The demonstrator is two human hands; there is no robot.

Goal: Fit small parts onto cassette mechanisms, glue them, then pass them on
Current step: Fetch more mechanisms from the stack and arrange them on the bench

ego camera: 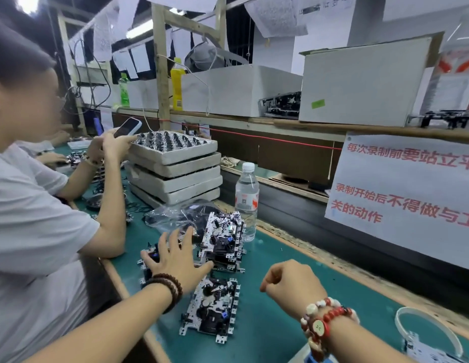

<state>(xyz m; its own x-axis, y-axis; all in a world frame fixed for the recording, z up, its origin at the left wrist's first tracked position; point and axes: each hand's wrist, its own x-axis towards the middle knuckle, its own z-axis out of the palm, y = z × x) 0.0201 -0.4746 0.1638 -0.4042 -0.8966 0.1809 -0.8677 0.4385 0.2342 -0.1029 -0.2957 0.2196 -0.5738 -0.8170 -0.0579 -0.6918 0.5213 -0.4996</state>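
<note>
Mechanisms lie around our left hand (176,260), which is spread flat on one at the bench edge; the stack (223,242) sits at its two o'clock, a flat unit (211,307) at five. Our right hand (291,281), fisted and empty, is farther.

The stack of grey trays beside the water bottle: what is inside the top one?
The top tray holds rows of small dark parts in pockets. The trays below are covered by those above, so their contents cannot be seen.
</note>
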